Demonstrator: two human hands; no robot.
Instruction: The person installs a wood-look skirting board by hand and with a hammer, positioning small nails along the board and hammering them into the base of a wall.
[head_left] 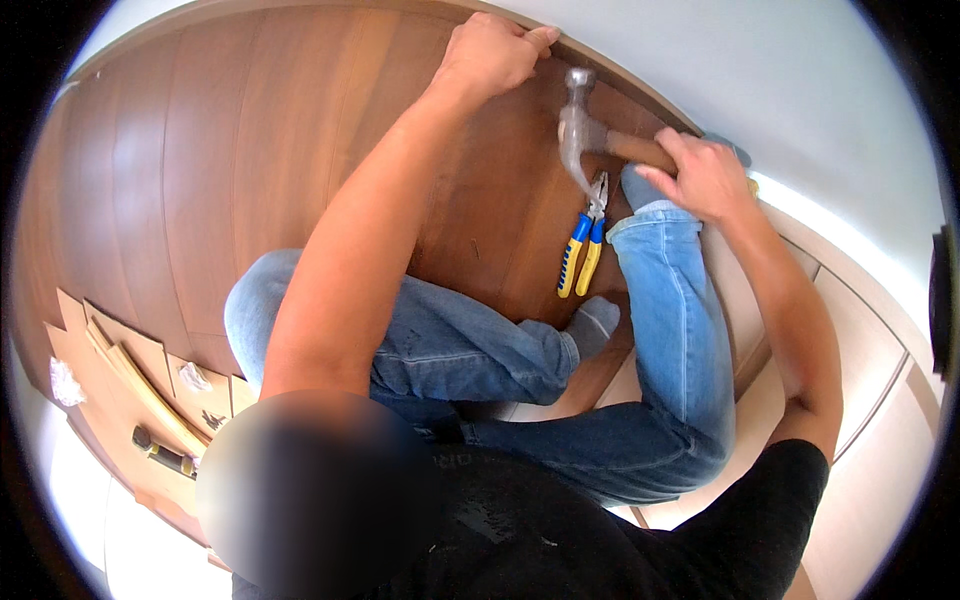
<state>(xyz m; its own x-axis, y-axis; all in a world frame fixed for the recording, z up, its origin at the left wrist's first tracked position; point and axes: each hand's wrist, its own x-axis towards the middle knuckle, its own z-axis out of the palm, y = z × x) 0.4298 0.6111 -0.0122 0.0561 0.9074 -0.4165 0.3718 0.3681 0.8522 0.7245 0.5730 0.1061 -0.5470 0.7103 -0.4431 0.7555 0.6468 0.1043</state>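
Note:
My right hand [703, 178] is wrapped round the wooden handle of a claw hammer [578, 125]. The steel head is raised toward the skirting board [610, 72], its striking face up and its claw down; it looks slightly blurred. At the far side, my left hand [497, 52] is closed in a pinch against that brown board at the foot of the wall. Whatever the left fingertips hold, if anything, is too small to make out. Just below the hammer's claw, pliers [584, 243] with yellow and blue grips lie on the brown wooden floor [300, 120].
My jeans-clad legs [450, 345] are folded on the floor, one socked foot [594, 325] near the pliers. At left lie cardboard [95, 390], wooden strips [150, 385], small clear plastic bags [66, 383] and a black-and-yellow tool [165, 455]. Pale panels [850, 340] stand at right.

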